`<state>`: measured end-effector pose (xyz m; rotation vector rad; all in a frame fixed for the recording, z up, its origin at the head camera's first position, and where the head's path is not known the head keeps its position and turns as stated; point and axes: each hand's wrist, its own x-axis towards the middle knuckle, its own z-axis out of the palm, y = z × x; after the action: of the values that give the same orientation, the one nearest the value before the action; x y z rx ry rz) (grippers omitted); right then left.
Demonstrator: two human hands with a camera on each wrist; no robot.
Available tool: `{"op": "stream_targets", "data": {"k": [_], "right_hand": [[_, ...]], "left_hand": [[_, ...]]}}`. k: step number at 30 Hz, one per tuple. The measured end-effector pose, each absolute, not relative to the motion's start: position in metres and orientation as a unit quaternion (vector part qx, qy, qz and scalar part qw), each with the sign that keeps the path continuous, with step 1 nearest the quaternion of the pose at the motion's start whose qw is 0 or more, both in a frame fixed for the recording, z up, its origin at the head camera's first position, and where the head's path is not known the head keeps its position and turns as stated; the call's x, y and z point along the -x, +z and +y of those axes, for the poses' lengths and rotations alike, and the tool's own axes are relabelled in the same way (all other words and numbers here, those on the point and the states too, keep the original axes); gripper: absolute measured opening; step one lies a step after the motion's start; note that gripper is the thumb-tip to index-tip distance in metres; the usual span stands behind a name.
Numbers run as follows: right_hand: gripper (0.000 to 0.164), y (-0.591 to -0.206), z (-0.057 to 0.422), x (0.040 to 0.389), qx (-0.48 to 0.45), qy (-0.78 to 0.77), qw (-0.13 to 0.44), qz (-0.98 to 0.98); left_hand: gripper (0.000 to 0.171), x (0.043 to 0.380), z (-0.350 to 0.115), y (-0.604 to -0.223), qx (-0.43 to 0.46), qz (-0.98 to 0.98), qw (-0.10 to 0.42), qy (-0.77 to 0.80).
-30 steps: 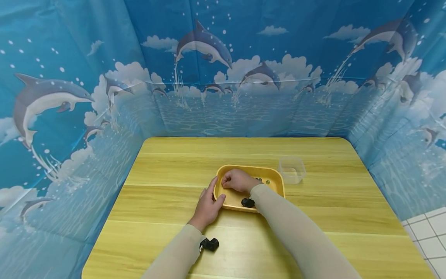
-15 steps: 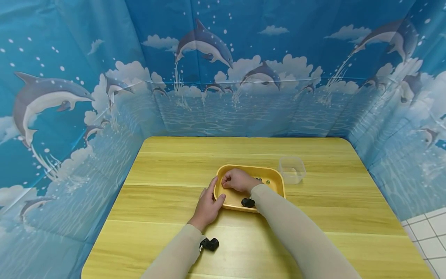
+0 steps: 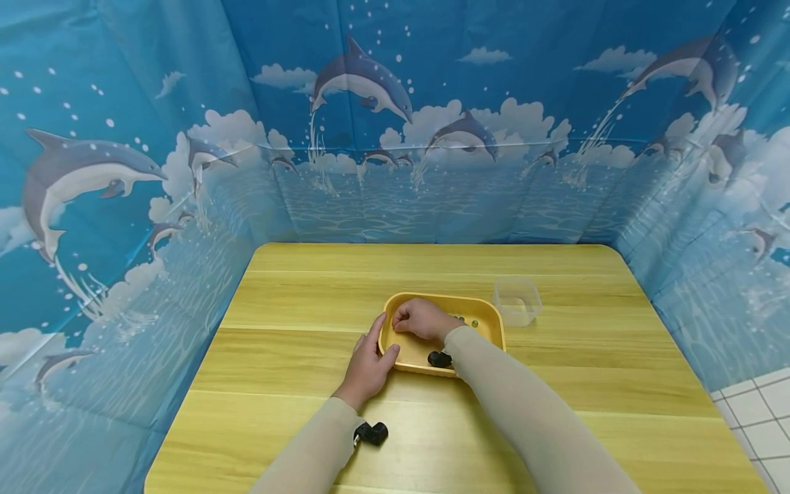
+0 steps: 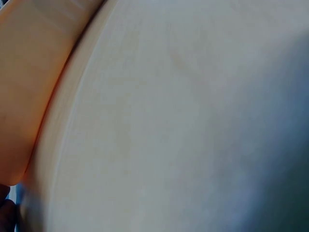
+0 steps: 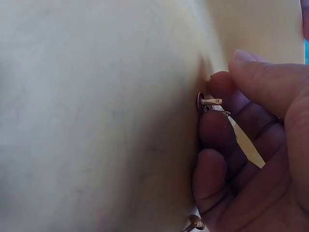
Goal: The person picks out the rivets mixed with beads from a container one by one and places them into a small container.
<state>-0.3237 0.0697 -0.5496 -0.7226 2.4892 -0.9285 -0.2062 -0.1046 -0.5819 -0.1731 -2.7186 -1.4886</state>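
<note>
A shallow yellow tray [image 3: 412, 351] sits on the wooden table. My left hand [image 3: 368, 363] holds its left near corner, thumb over the rim and fingers along the outer wall. Inside the tray, my right hand [image 3: 421, 319] reaches down at the left end with its fingers curled. Up close in the right wrist view, a small copper-coloured fastener [image 5: 210, 102] with a round head and short shank shows between the fingertips. I cannot tell if they grip it. A second such fastener [image 5: 194, 223] lies below the hand. Greenish glass marbles [image 3: 474, 323] lie toward the tray's right end.
A clear square plastic container [image 3: 517, 302] stands against the tray's right end, at the back. Dolphin-printed curtains [image 3: 395, 192] hang behind and beside the wooden table [image 3: 296, 357]. Black wrist cameras [image 3: 372, 433] stick out from both sleeves.
</note>
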Motion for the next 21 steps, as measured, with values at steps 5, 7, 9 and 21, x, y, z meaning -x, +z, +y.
{"op": "stream_targets", "data": {"k": [5, 7, 9, 21], "right_hand": [[0.007, -0.547, 0.07, 0.323, 0.247, -0.333, 0.199, 0.888], [0.007, -0.545, 0.071, 0.322, 0.245, -0.336, 0.201, 0.887], [0.007, -0.545, 0.072, 0.321, 0.242, -0.342, 0.204, 0.884], [0.008, -0.543, 0.081, 0.318, 0.221, -0.37, 0.205, 0.879]], "left_hand": [[0.071, 0.205, -0.104, -0.581, 0.053, -0.876, 0.017, -0.48], [0.071, 0.205, -0.104, -0.581, 0.052, -0.875, 0.016, -0.48], [0.071, 0.204, -0.104, -0.581, 0.052, -0.875, 0.014, -0.481], [0.071, 0.203, -0.106, -0.584, 0.055, -0.873, 0.01, -0.484]]}}
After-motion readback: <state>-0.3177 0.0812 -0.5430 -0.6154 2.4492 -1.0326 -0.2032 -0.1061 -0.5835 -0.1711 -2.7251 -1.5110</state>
